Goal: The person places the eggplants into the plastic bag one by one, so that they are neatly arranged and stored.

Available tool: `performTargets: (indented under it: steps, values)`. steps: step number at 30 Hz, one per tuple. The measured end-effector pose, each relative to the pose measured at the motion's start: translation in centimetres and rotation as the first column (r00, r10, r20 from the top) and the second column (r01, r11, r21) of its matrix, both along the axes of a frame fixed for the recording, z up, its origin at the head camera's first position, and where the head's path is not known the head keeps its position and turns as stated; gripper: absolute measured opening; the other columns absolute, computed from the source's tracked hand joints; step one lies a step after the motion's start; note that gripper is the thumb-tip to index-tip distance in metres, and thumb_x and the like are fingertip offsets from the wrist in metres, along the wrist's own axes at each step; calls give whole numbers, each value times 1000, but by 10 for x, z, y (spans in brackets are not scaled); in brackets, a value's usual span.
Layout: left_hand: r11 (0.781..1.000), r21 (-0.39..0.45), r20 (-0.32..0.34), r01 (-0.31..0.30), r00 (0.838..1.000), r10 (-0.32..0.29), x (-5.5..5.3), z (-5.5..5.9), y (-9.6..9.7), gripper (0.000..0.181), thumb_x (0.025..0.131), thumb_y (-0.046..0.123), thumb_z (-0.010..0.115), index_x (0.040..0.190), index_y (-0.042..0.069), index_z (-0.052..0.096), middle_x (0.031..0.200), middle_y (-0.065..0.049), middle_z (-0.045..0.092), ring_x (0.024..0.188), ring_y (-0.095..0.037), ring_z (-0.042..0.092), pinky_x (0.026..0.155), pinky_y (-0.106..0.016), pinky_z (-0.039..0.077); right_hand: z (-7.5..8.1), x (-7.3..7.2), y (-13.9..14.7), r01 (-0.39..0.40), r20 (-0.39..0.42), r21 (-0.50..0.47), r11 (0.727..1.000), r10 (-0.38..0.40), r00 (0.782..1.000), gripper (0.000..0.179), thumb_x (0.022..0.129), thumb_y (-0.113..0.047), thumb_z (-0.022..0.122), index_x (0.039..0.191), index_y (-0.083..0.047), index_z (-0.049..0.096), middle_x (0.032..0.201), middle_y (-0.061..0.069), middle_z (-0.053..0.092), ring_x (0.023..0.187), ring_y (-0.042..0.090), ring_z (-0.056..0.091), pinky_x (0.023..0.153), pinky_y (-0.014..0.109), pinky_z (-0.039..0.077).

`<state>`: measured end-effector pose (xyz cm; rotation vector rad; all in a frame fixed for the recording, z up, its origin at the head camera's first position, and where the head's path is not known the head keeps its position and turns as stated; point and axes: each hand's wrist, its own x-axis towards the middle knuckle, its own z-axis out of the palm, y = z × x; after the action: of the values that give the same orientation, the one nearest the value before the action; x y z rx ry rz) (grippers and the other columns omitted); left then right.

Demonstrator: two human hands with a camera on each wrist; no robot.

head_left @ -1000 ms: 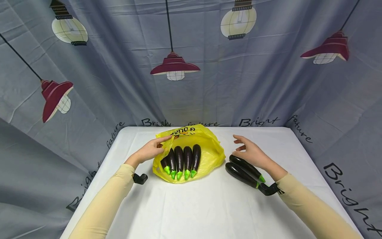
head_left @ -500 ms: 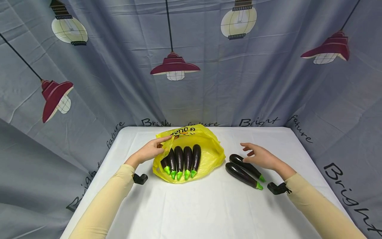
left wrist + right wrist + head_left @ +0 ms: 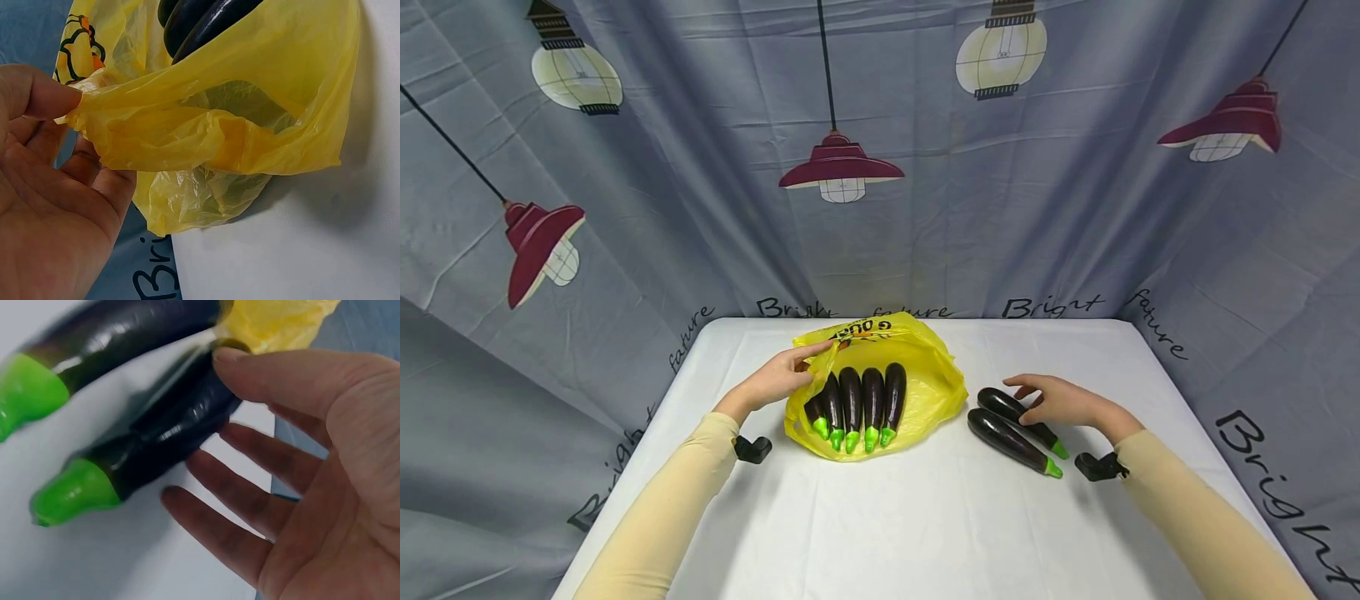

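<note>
My left hand (image 3: 775,377) pinches the left edge of a yellow plastic bag (image 3: 936,392), thumb and fingers on its rim in the left wrist view. Inside the bag lie several dark eggplants (image 3: 873,396) with green stem ends toward me. To its right, two more eggplants lie side by side on the table: a nearer one (image 3: 1006,437) and a farther one (image 3: 998,402). Over the farther one is my right hand (image 3: 1066,402). In the right wrist view its thumb overlaps that eggplant (image 3: 187,415), fingers spread along its side; whether they touch cannot be told.
A white-covered table (image 3: 880,533) carries everything. Behind and beside it hangs a grey-blue curtain (image 3: 880,250) printed with lamps and lettering. A black wrist camera (image 3: 752,450) sits at the left wrist, another black camera (image 3: 1099,467) at the right.
My right hand first moved right and slightly back toward me, then came down over the farther eggplant. The left hand and the bag have stayed in place.
</note>
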<state>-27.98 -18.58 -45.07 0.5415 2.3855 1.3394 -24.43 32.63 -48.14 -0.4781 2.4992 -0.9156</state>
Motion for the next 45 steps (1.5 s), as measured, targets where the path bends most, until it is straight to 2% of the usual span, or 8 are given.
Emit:
performTargets:
  steps: [4, 8, 13, 21, 33, 38, 45]
  values:
    - [1000, -2, -1, 0, 1000, 0, 0, -1, 0, 72, 92, 2, 53, 158, 27, 42, 163, -2, 35, 115, -30, 50, 73, -35, 45, -1, -5, 5, 3, 90, -15, 1000, -1, 996, 73, 90, -16, 78, 154, -5, 45, 138, 24, 56, 104, 26, 64, 82, 43, 55]
    - [1000, -1, 1, 2, 1000, -2, 0, -2, 0, 72, 92, 2, 53, 158, 28, 42, 163, -2, 35, 117, -30, 50, 73, -35, 44, -4, -9, 9, 41, 176, -64, 997, -29, 984, 71, 89, -13, 77, 153, -6, 46, 138, 23, 55, 100, 24, 63, 81, 45, 56]
    - [1000, -4, -2, 1, 1000, -1, 0, -1, 1, 71, 93, 2, 53, 158, 27, 42, 163, -2, 35, 121, -30, 49, 75, -35, 45, -7, -10, 10, 74, 222, -105, 992, -49, 974, 67, 88, -9, 76, 150, -7, 50, 136, 23, 54, 96, 25, 64, 78, 44, 57]
    - [1000, 4, 4, 2, 1000, -2, 0, 0, 1, 72, 92, 2, 53, 158, 26, 42, 160, -3, 39, 108, -28, 51, 72, -34, 44, -9, -9, 6, 79, 215, -106, 991, -54, 975, 67, 86, -4, 75, 148, -9, 52, 134, 22, 55, 93, 26, 65, 75, 44, 57]
    - [1000, -6, -10, 11, 1000, -11, 0, 1, 2, 71, 92, 2, 52, 159, 24, 41, 163, -6, 35, 116, -30, 49, 74, -34, 45, -9, -10, 5, 66, 205, -71, 995, -50, 977, 67, 88, -4, 73, 151, -11, 50, 137, 23, 54, 97, 26, 63, 76, 43, 57]
    - [1000, -4, -3, 8, 1000, -8, 0, 1, 2, 71, 93, 2, 53, 159, 25, 41, 163, -5, 35, 116, -30, 49, 76, -35, 45, 1, -11, 7, 63, 165, -70, 996, -51, 985, 67, 89, -6, 73, 152, -11, 49, 140, 24, 52, 102, 26, 63, 78, 42, 57]
    - [1000, -2, 12, 2, 1000, -2, 1, 2, 2, 71, 93, 2, 53, 159, 26, 41, 161, -4, 38, 105, -27, 51, 72, -34, 44, 16, -12, 7, 53, 107, -135, 990, -38, 994, 67, 92, -9, 73, 154, -11, 46, 141, 24, 51, 103, 27, 63, 80, 42, 58]
